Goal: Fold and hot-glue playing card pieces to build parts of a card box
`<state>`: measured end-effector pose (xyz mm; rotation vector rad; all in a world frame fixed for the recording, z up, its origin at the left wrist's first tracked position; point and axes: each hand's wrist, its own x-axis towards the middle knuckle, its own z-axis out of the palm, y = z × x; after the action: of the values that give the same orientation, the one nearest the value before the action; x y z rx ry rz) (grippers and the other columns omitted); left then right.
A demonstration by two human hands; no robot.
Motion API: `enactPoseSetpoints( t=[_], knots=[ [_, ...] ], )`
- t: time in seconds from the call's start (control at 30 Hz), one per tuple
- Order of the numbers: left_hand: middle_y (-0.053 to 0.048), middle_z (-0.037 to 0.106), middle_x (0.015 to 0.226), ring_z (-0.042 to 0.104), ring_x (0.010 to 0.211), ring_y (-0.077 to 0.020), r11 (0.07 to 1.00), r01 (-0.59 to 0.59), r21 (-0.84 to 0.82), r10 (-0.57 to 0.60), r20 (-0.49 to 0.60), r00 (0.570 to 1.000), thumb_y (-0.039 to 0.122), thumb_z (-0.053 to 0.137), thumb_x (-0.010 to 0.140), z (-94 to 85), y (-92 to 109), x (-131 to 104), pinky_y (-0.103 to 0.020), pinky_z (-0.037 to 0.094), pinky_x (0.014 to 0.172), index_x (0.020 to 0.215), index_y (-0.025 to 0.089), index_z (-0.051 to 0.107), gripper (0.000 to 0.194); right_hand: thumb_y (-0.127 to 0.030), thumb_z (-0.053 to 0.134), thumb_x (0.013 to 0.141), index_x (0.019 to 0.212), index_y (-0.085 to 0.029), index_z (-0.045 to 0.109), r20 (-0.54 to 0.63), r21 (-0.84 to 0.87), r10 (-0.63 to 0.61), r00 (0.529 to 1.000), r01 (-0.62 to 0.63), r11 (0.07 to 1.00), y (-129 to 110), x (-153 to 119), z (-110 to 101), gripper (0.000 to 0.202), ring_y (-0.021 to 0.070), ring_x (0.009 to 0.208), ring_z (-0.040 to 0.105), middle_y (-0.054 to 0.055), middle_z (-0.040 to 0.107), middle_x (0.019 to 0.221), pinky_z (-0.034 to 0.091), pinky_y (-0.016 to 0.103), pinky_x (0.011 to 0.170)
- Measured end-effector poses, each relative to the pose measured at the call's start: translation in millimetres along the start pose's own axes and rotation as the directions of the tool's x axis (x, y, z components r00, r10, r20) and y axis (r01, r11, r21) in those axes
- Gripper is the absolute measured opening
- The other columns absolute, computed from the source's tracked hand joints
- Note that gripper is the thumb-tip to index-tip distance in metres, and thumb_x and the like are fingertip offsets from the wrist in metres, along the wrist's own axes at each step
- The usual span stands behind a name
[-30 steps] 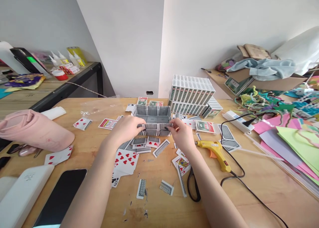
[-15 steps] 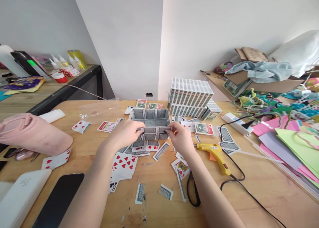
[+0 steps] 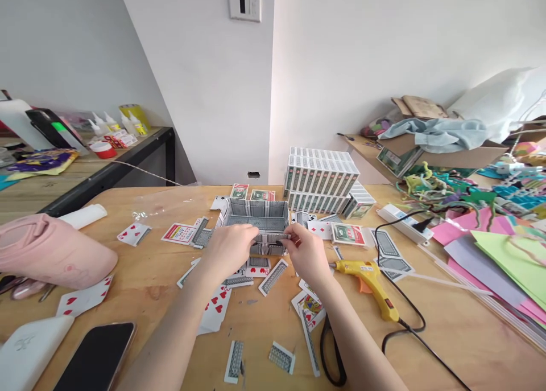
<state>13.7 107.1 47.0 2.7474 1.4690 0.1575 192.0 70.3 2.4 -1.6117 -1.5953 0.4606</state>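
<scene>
An open-topped box made of playing cards point(image 3: 256, 209), grey patterned backs showing, stands on the wooden table between my hands. My left hand point(image 3: 234, 246) is at its near wall, fingers bent together over the edge left of the middle. At the wall's right end, my right hand point(image 3: 305, 246) pinches the same edge between thumb and fingers. Loose cards, among them a nine of hearts point(image 3: 258, 271), lie just in front of the box. A cut card strip point(image 3: 273, 278) rests near them. The undersides of my left fingertips are hidden.
A yellow glue gun point(image 3: 367, 280) with a black cord lies right of my right arm, near black-handled scissors point(image 3: 333, 351). Stacked card packs point(image 3: 319, 175) stand behind. At left are a phone point(image 3: 96, 357) and a pink pouch-like item point(image 3: 55, 251). Coloured paper point(image 3: 507, 266) lies far right.
My left hand has slid right along the near wall, closer to my right hand, which still pinches the right end. The view has tilted up, so the scene sits lower.
</scene>
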Motion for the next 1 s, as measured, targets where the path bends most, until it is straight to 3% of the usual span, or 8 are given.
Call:
enactPoseSetpoints(
  t=[0.3, 0.53, 0.67, 0.87, 1.0],
  knots=[
    [-0.002, 0.062, 0.078, 0.06, 0.077, -0.0198, 0.995, -0.1, -0.03, 0.098, -0.059, 0.993, 0.018, 0.043, 0.085, 7.5, 12.0, 1.6, -0.028, 0.032, 0.056, 0.082, 0.023, 0.054, 0.013, -0.018, 0.049, 0.074, 0.076, -0.023, 0.054, 0.006, 0.015, -0.005, 1.0, 0.005, 1.0, -2.6, -1.0, 1.5, 0.007, 0.017, 0.061, 0.053, -0.001, 0.057, 0.065, 0.041, 0.026, 0.06],
    [-0.001, 0.061, 0.072, 0.058, 0.071, -0.0181, 0.989, -0.135, -0.067, 0.132, -0.05, 0.99, 0.013, 0.039, 0.084, 6.9, 12.1, 4.0, -0.028, 0.03, 0.055, 0.071, 0.022, 0.051, 0.02, -0.015, 0.049, 0.073, 0.071, -0.022, 0.052, 0.055, 0.019, -0.045, 0.997, 0.044, 0.999, -5.1, -0.5, -2.7, 0.008, 0.0165, 0.063, 0.052, -0.001, 0.056, 0.065, 0.039, 0.025, 0.059],
    [0.0, 0.06, 0.07, 0.058, 0.069, -0.0169, 0.989, -0.128, -0.08, 0.125, -0.042, 0.991, 0.012, 0.039, 0.083, 5.7, 9.1, 2.9, -0.027, 0.028, 0.054, 0.068, 0.021, 0.05, 0.021, -0.012, 0.047, 0.073, 0.07, -0.022, 0.051, 0.093, 0.008, -0.071, 0.993, 0.07, 0.997, -9.8, -1.0, -5.6, 0.011, 0.0157, 0.062, 0.05, -0.001, 0.055, 0.064, 0.037, 0.024, 0.058],
    [0.003, 0.06, 0.069, 0.058, 0.068, -0.0159, 0.993, -0.081, -0.09, 0.08, -0.012, 0.997, 0.013, 0.042, 0.082, 2.8, 1.4, 0.6, -0.027, 0.026, 0.053, 0.066, 0.021, 0.05, 0.02, -0.01, 0.042, 0.077, 0.083, -0.022, 0.05, 0.249, 0.083, -0.102, 0.963, 0.084, 0.993, -14.6, -4.5, -14.1, 0.016, 0.0142, 0.063, 0.052, -0.001, 0.058, 0.069, 0.038, 0.022, 0.059],
    [0.002, 0.06, 0.071, 0.058, 0.069, -0.0165, 0.992, -0.069, -0.103, 0.07, 0.003, 0.998, 0.013, 0.044, 0.082, 0.2, -2.7, -1.2, -0.027, 0.027, 0.054, 0.068, 0.021, 0.052, 0.018, -0.01, 0.043, 0.078, 0.08, -0.021, 0.049, 0.264, 0.092, -0.112, 0.958, 0.091, 0.992, -15.5, -6.2, -15.2, 0.014, 0.0142, 0.064, 0.055, -0.001, 0.058, 0.068, 0.04, 0.023, 0.061]
  ],
)
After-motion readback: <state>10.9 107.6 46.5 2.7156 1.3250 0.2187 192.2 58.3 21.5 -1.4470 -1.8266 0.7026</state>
